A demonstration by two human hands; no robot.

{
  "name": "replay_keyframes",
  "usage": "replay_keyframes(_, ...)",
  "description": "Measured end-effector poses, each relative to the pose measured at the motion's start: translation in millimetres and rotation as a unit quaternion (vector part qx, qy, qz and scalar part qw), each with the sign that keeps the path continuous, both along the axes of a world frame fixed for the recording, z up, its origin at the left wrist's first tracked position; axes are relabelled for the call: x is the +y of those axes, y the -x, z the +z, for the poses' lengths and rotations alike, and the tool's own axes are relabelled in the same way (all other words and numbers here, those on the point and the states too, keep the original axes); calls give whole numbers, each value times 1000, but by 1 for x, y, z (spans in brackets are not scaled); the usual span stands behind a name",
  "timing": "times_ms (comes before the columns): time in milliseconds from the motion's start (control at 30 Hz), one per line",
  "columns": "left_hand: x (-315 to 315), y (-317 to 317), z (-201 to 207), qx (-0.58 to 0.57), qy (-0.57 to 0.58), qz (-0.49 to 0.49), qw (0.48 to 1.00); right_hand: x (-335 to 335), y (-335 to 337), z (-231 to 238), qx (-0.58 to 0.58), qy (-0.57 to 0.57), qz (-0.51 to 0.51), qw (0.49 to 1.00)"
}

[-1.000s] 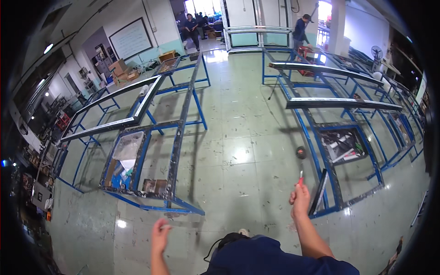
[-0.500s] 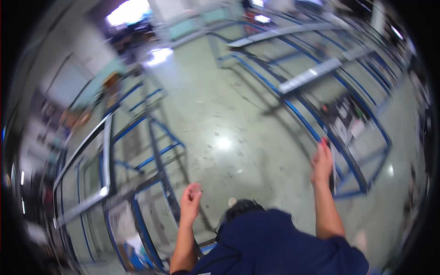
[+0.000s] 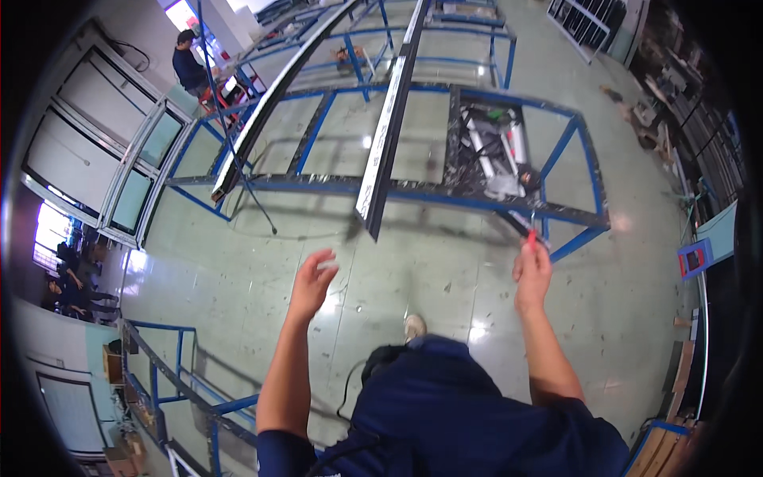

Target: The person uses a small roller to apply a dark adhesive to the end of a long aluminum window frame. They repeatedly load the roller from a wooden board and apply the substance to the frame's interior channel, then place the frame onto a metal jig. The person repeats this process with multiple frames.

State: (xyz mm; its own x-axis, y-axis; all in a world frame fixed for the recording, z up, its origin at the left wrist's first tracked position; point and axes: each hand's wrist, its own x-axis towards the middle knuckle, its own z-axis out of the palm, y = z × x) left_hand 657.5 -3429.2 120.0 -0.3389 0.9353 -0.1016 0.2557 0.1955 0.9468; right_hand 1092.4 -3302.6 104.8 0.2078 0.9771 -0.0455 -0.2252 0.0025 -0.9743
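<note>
My right hand (image 3: 532, 274) is closed around a small red-handled tool (image 3: 532, 237). A thin tip seems to rise from it, but its exact kind is too small to make out. That hand is just short of the near edge of a blue and black metal frame table (image 3: 318, 184). My left hand (image 3: 311, 282) hangs in the air over the floor, its fingers apart and nothing in them. Beyond it, a long aluminium profile (image 3: 380, 155) with a white face lies across the frame table, its near end sticking out past the edge. A second long profile (image 3: 266, 111) lies to its left.
A dark tray (image 3: 453, 143) of tools and scraps sits in the table's right part. A thin dark rod (image 3: 238, 163) leans at the left. Another blue frame (image 3: 159, 366) stands lower left. One person (image 3: 191, 67) is at the far left. Profile racks (image 3: 707, 103) line the right wall.
My view has swung round, so the frame table with the profiles and tray now lies straight ahead. The red-handled tool stays in my right hand; my left hand has spread its fingers.
</note>
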Motion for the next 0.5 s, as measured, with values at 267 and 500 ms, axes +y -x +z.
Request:
replay_keyframes(267, 194, 112, -34, 55, 28, -106, 992, 41, 98, 36, 24, -24, -70, 997)
replay_keyframes(500, 383, 171, -119, 40, 125, -126, 983, -19, 145, 8, -101, 24, -255, 961)
